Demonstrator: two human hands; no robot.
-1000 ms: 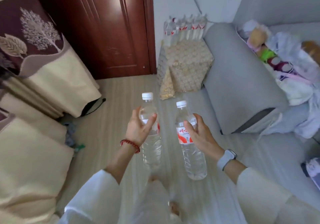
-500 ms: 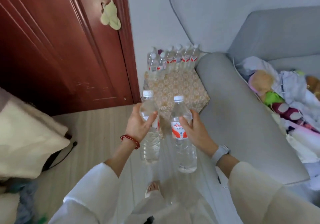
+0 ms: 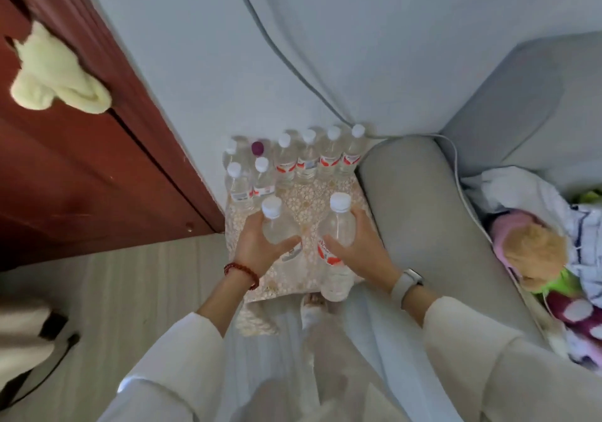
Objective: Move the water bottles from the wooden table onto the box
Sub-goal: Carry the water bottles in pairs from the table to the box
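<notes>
I hold two clear water bottles with white caps above the box (image 3: 306, 193), which is covered in a gold floral cloth. My left hand (image 3: 257, 245) grips the left bottle (image 3: 277, 226) around its upper body. My right hand (image 3: 361, 249) grips the right bottle (image 3: 337, 226), which has a red and white label. Both bottles hang upright over the near part of the box top. Several more water bottles (image 3: 293, 160) stand in rows along the box's far edge against the wall; one has a purple cap (image 3: 257, 147).
A red-brown wooden door (image 3: 81, 177) stands to the left with a pale cloth (image 3: 55, 72) hung on it. A grey sofa arm (image 3: 420, 226) touches the box on the right, with soft toys and clothes (image 3: 537, 249) on the seat. My foot (image 3: 312, 307) is below the box.
I have walked up to the box, which now sits right under my hands. Both bottles have come forward over its top, still held the same way.
</notes>
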